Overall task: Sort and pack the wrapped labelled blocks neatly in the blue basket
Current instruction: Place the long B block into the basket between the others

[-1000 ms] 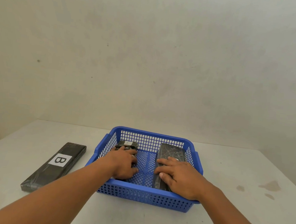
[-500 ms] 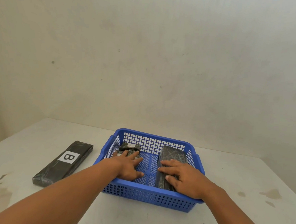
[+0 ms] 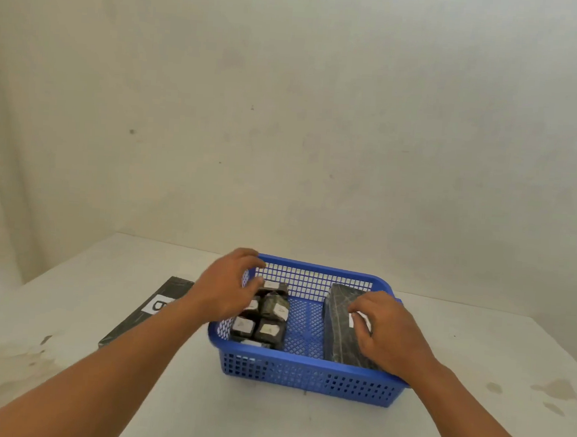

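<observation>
Blue basket [image 3: 306, 378] sits on the tabletop [image 3: 299, 427]. Small wrapped blocks [image 3: 263, 319] are packed along its left side; a long block [image 3: 342, 328] lies along its right. Left hand [image 3: 222, 287] hovers above the small blocks, fingers loosely spread, holding nothing. Right hand [image 3: 386, 331] rests flat on the long block. Another long block [image 3: 147, 311] lies outside, left of the basket.

Blue basket [image 3: 306, 376] holding small black wrapped, white-labelled blocks [image 3: 268, 321] clustered at its left and one long block [image 3: 342, 328] at its right; another long block [image 3: 147, 311] lies flat outside, left.
</observation>
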`<state>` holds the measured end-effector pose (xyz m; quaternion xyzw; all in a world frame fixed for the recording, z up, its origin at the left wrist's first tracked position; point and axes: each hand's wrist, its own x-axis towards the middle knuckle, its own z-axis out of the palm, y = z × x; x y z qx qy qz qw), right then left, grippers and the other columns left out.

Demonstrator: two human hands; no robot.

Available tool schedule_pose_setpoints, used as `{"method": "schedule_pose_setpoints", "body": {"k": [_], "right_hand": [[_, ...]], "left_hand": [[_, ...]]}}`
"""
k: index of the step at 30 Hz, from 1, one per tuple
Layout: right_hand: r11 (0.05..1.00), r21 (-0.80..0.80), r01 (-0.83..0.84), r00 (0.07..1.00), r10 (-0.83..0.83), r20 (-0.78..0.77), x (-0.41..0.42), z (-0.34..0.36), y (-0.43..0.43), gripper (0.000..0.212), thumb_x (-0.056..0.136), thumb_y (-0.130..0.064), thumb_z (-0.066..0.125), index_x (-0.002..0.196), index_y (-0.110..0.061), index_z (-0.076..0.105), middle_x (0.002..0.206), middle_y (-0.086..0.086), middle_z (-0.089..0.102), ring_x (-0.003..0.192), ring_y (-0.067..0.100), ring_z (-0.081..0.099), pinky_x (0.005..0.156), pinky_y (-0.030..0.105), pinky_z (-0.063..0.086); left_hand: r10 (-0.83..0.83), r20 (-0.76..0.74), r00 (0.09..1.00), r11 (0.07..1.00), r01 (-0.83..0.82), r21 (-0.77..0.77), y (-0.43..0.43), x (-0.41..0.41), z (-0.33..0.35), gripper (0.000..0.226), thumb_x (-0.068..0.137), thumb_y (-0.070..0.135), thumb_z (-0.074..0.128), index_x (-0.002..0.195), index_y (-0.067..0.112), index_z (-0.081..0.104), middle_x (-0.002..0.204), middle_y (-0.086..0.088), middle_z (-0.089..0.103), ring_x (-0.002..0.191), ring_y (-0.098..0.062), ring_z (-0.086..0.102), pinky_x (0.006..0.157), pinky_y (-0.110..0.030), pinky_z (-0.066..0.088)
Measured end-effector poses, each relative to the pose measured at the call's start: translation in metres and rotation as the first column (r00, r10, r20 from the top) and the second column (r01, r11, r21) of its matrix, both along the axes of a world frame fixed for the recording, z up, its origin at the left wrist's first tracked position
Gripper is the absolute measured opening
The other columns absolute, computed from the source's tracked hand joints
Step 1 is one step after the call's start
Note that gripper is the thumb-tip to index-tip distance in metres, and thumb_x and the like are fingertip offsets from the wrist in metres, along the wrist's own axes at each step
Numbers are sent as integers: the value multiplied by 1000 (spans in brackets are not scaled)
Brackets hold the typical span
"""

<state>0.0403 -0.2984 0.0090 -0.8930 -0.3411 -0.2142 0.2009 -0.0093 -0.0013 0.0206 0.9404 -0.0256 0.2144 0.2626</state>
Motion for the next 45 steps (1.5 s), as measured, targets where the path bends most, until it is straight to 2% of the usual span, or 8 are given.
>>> {"method": "schedule_pose_setpoints", "body": {"k": [3,6,12,21,27,35,39,45], "right_hand": [[990,122,-65,996,72,-55,-9,10,39,14,88,-11,64,96,-13,75,93,-3,72,88,13,64,81,30,53],[964,256,-68,981,111,-157,-19,18,81,13,90,-12,64,95,-17,76,93,-8,72,85,3,63,78,17,49],[894,448,-4,888,209,-409,-32,23,134,15,91,-12,65,87,-22,76,85,-13,72,82,-7,63,63,6,47],[904,425,51,799,218,-560,-36,29,142,14,91,-12,65,91,-22,74,88,-8,73,81,1,66,63,9,49],[836,535,122,651,340,-679,-38,43,139,12,92,-18,66,99,-26,71,99,-3,74,89,12,72,83,35,60],[671,681,292,550,465,-694,-29,61,126,32,89,-25,71,106,-4,54,93,14,76,82,26,75,78,48,61],[639,672,375,613,373,-696,-20,69,103,34,86,-19,75,109,-5,54,95,17,74,77,26,75,64,41,62],[849,271,453,686,-137,-715,1,59,63,30,88,-28,71,106,-15,51,103,7,65,88,27,70,69,45,63]], "left_hand": [[227,21,974,972,-225,-70,36,-16,-2,26,91,25,53,115,20,63,127,-3,57,111,-21,56,93,-31,41],[443,-247,862,892,-452,23,67,-32,-18,43,87,37,52,127,22,53,131,-7,51,115,-27,53,94,-37,45],[502,-511,698,854,-492,167,99,-51,-62,81,64,65,62,130,23,41,121,-5,55,109,-24,55,87,-37,49],[511,-217,832,850,-527,-16,93,-53,-36,65,55,57,71,109,24,54,95,1,57,82,-19,59,71,-35,54],[416,120,901,908,-405,-104,47,-43,20,77,63,62,71,126,24,48,106,2,55,91,-17,55,75,-34,52],[223,215,951,968,-190,-163,-37,-25,40,70,68,56,64,128,26,43,108,4,52,98,-16,53,79,-35,50],[86,132,987,986,-65,-155,-57,-15,35,72,72,61,58,132,27,39,115,4,50,103,-15,53,86,-36,51],[-60,-236,970,996,75,57,-49,6,15,45,97,30,45,139,16,43,144,-5,43,127,-27,45,105,-43,40]]}}
